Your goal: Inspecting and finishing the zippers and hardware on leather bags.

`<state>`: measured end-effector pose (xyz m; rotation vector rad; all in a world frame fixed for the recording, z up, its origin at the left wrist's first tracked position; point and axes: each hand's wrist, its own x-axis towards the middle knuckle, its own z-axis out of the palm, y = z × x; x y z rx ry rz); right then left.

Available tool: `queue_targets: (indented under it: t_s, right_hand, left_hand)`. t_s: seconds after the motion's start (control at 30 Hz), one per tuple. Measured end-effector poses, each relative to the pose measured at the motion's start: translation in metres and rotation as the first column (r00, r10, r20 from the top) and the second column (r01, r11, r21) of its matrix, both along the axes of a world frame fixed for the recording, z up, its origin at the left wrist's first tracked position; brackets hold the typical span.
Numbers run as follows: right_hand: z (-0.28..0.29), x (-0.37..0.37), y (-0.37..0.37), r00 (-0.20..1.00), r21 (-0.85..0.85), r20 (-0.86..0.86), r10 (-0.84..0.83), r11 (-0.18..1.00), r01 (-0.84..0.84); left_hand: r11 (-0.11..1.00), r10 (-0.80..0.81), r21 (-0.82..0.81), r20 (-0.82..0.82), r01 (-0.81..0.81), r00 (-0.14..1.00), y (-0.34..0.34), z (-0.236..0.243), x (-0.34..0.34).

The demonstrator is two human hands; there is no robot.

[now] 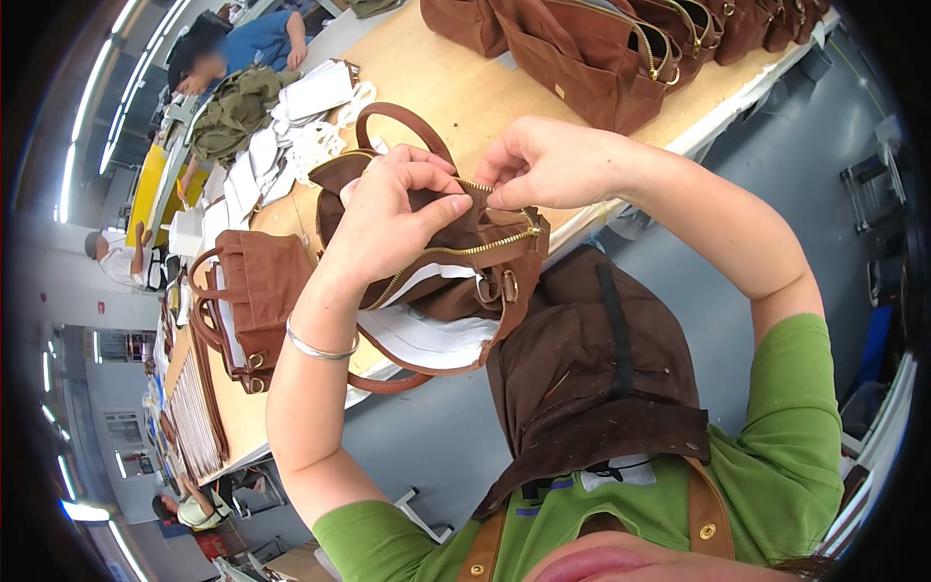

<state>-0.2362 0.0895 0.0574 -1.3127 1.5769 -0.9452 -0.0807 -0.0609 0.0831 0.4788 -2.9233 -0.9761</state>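
I hold a brown fabric handbag point(456, 281) up in front of me, above the edge of a wooden worktable point(456, 87). The bag has a gold zipper point(485, 244) along its open top, a leather handle and white stuffing paper inside. My left hand point(393, 218) grips the bag's top edge beside the zipper, a silver bangle on its wrist. My right hand point(543, 160) pinches the zipper end at the top of the bag, thumb and fingers closed on it.
Several more brown bags point(592, 44) stand in a row at the table's far end. Another brown bag point(247, 301) lies at the left with white paper point(310, 107) and olive fabric point(233, 107). Other people work at the left. Grey floor lies to the right.
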Motion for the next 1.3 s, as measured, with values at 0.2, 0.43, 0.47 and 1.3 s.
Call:
queue_targets:
  t_s: [0.2, 0.43, 0.47, 1.3]
  right_hand:
    - [-0.006, -0.001, 0.001, 1.0, -0.032, 0.022, -0.01, 0.999, 0.01]
    - [-0.003, -0.002, -0.001, 0.999, -0.019, -0.039, -0.016, 1.0, 0.015]
    - [-0.004, -0.003, -0.001, 0.999, -0.022, -0.043, -0.013, 1.0, 0.012]
    - [-0.001, -0.005, -0.003, 0.985, -0.062, -0.171, -0.034, 0.998, 0.023]
  left_hand:
    - [1.0, 0.019, 0.003, -0.01, -0.019, 1.0, 0.001, -0.001, 0.0]
    - [0.999, 0.035, 0.019, -0.005, -0.035, 0.999, 0.0, -0.002, 0.0]
    - [0.999, 0.039, 0.031, -0.007, -0.039, 0.999, 0.0, -0.002, 0.0]
    - [0.992, 0.001, -0.126, 0.004, 0.0, 1.0, 0.009, 0.002, -0.001]
